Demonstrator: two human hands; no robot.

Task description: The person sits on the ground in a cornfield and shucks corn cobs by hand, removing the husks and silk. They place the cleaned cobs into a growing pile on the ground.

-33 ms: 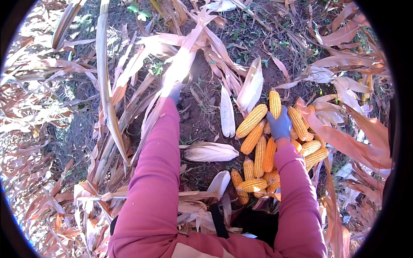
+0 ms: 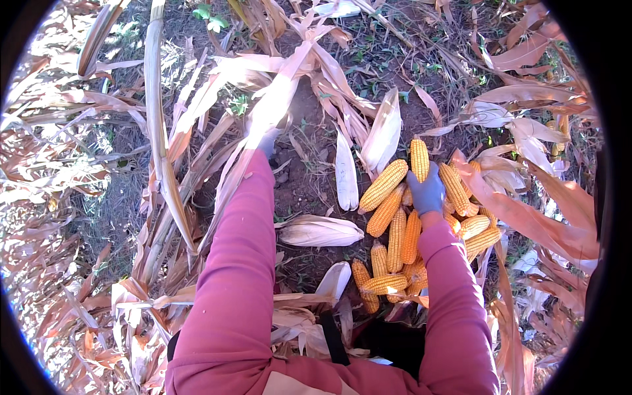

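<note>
My right hand (image 2: 429,191), in a grey glove, is closed around the lower end of a yellow corn cob (image 2: 419,157) at the far side of a pile. Husked cobs lie around and under that hand, among them one cob (image 2: 383,186) to its left and another (image 2: 454,185) to its right. Farther off on the left, my gloved left hand (image 2: 266,143) reaches in among dry corn leaves (image 2: 280,99). Bright glare and a leaf cover its fingers, so I cannot see whether it holds anything. Both sleeves are pinkish red.
Between my arms lie ears in pale husk, one (image 2: 320,231) sideways and another (image 2: 384,131) farther off. A long dry stalk (image 2: 158,118) stretches along the left. Broad dry leaves (image 2: 533,197) edge the pile at right. Bare soil (image 2: 299,174) shows in the middle.
</note>
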